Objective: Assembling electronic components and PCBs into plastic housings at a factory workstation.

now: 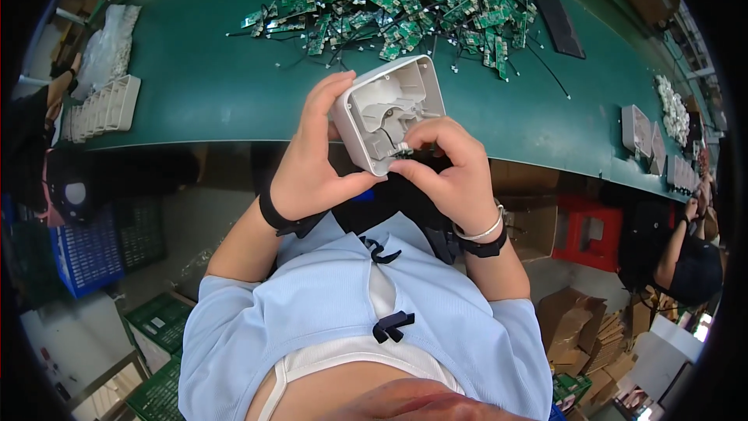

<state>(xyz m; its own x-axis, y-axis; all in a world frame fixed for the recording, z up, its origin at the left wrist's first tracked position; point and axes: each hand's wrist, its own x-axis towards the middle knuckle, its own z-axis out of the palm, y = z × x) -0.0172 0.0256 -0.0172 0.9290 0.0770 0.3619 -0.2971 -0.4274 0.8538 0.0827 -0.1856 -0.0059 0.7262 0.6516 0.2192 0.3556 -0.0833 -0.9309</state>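
A light grey plastic housing [361,134] with an open hollow side is held up just over the table's near edge. My left hand [312,148] grips it along its left side, thumb at the lower corner and fingers behind the upper edge. At the housing's lower right corner, the thumb and forefinger of my right hand [452,157] pinch a small circuit board [402,151] with a white connector, partly hidden by the fingers. A thin dark wire runs from there into the hollow. Moulded ribs and a curved wall show inside.
A heap of green circuit boards [389,0] with black wires covers the far middle of the green table [210,70]. A dark flat block [558,25] lies right of it. White housings [105,105] line the left, others [636,131] the right. Co-workers sit at both sides.
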